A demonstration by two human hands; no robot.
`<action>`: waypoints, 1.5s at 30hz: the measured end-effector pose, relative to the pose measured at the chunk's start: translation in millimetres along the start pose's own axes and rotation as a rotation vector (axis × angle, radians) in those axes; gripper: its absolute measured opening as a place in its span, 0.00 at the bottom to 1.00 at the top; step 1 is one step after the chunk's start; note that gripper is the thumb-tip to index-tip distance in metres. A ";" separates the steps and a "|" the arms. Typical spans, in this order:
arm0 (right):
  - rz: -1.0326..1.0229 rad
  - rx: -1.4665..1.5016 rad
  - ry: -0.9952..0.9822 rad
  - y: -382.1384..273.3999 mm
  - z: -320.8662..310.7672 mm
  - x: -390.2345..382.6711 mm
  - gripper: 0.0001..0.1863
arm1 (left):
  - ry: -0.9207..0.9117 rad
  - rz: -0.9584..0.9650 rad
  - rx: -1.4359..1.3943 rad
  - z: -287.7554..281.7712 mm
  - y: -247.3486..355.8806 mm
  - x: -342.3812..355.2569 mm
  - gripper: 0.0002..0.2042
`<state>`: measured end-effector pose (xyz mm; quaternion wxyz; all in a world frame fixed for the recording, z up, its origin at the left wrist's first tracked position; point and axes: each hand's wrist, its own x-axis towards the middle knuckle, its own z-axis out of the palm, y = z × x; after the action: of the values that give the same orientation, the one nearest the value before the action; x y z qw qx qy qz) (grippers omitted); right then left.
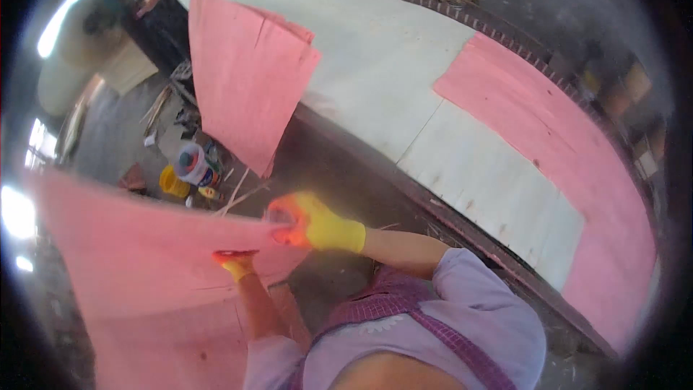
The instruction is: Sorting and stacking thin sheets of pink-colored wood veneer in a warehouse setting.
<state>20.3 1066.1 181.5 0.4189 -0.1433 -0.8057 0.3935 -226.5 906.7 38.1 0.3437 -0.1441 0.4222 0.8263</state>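
1. The held pink sheet [151, 253] is located to the left of the pale bench [375, 43], apart from it.
2. The sheet's edge is clamped in the gloved right hand [314, 224]. The gloved left hand [238, 266] is placed at the sheet; whether it is closed on it cannot be told.
3. Handling (judged): the sheet should be treated as thin, light, bendable and liable to split along its streaks. Little slip is expected.
4. Hold (judged): 2 separated points on the edge should be used, clear of cracks.
5. 1 whitish tub [192, 162] and 1 yellow bucket [173, 183] are positioned left of the bench. Dark green is seen at the tub's top, as contents or lid; the bucket's contents cannot be made out.
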 end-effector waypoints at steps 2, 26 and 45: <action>0.212 0.225 0.027 19.8 -41.6 45.7 0.30 | 0.004 0.217 0.175 69.8 19.3 28.1 0.25; -0.347 0.735 1.406 448.2 -465.1 329.2 0.09 | -1.128 -0.291 -0.020 727.0 -261.0 191.7 0.24; 0.779 0.800 1.886 624.2 -216.3 71.4 0.14 | -0.513 -0.658 0.639 616.6 -512.1 537.6 0.07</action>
<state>85.7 1622.6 -175.6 0.7301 -0.4855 0.1250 0.4643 -229.3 1846.5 -181.4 0.7042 0.0499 0.4878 0.5134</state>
